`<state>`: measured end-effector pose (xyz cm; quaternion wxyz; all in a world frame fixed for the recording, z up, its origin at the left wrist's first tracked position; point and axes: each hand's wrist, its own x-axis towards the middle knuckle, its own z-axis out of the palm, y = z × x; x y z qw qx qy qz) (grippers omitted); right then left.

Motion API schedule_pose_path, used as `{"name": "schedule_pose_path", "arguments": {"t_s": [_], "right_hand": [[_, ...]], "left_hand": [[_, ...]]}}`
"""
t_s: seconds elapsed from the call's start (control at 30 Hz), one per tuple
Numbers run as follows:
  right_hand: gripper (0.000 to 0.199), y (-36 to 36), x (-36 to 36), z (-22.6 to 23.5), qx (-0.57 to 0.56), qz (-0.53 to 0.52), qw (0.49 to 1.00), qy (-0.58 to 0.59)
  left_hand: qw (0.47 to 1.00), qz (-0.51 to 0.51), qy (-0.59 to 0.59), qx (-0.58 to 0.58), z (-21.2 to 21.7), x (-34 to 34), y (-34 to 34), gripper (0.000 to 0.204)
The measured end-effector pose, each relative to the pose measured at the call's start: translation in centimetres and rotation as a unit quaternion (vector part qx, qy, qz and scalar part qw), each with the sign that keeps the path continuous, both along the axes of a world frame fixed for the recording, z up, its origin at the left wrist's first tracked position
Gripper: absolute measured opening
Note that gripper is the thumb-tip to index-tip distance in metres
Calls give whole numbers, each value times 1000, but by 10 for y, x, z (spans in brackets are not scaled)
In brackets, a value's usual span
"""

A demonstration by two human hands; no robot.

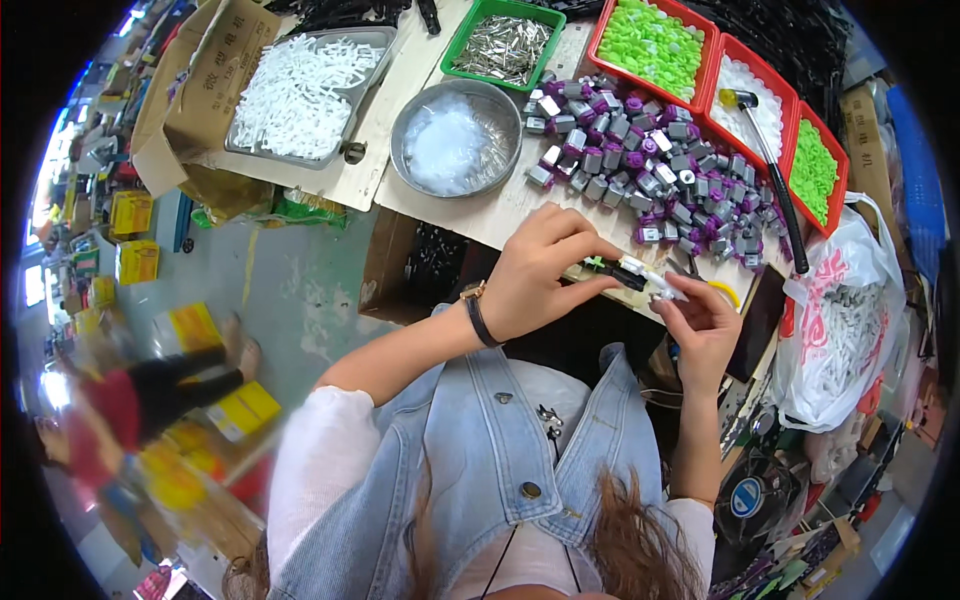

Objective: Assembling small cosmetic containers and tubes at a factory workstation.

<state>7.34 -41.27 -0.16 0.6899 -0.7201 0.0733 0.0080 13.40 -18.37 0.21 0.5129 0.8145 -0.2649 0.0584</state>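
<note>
My left hand (pixel 552 262) pinches a small black, white and green plastic assembly (pixel 630 274) between thumb and fingers, just off the table's front edge. At the white end of that piece, the thumb and fingers of my right hand (pixel 704 325) close on it; whether they grip a separate small part is too small to tell. Right beyond both hands lies a heap of small grey motors with purple ends (pixel 640 150). A round metal bowl (pixel 402 160) with thin clear or metallic pieces and a whitish lump stands to the left.
Red trays (pixel 712 62) with green and white parts line the back right, a hammer (pixel 775 165) lying across them. A green tray (pixel 462 52) holds metal pins. Far left are a clear tub (pixel 352 130) of white parts and a cardboard box (pixel 205 110). A plastic bag (pixel 815 375) hangs at right.
</note>
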Motion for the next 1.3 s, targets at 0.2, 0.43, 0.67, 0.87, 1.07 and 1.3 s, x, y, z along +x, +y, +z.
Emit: {"name": "schedule_pose_path", "arguments": {"t_s": [0.2,0.43,0.67,0.87,1.07,1.3], "right_hand": [[30,8,1,-17,40,-1,998,40],[31,13,6,-15,-62,41,997,-12],[36,22,8,-5,-307,87,939,-129],[33,35,-9,-31,-304,-34,943,-132],[26,45,-13,-42,-379,-52,898,-216],[39,-21,114,47,-493,6,811,-314]], "left_hand": [[995,39,-52,72,-18,-2,2,29],[996,8,-69,58,-28,1,5,32],[983,-37,-153,90,-40,-1,5,29],[976,-48,-182,107,-44,3,8,28],[963,-81,-218,137,-40,2,9,26],[960,-96,-226,136,-40,11,9,22]]}}
